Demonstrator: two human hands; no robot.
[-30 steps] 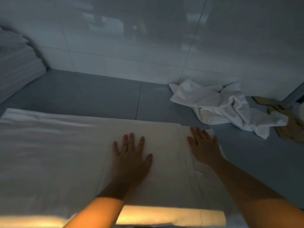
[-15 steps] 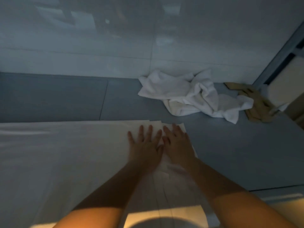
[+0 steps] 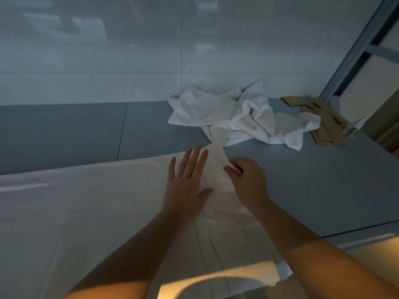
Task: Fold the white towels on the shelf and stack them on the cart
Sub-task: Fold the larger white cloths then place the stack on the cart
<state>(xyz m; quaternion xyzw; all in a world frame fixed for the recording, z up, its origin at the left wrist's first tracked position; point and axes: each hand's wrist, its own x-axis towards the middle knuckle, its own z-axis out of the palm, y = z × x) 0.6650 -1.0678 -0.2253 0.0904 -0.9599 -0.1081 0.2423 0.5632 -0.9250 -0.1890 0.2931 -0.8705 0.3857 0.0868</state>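
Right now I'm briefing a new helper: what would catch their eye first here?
The two hands at centre: the left hand lies flat on the spread white towel, while the right hand pinches its raised far corner. Behind them a crumpled white towel lies against the wall, with tan cloths to its right.

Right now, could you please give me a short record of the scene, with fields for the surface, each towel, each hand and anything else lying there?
surface: grey shelf against a pale glossy wall
spread towel: white towel lying flat, near side
crumpled towel: white towel heap by the wall, unfolded
left hand: left hand pressed flat on the spread towel, fingers straight
right hand: right hand pinches the spread towel's far right corner, lifting it
other: tan cardboard pieces right of the heap
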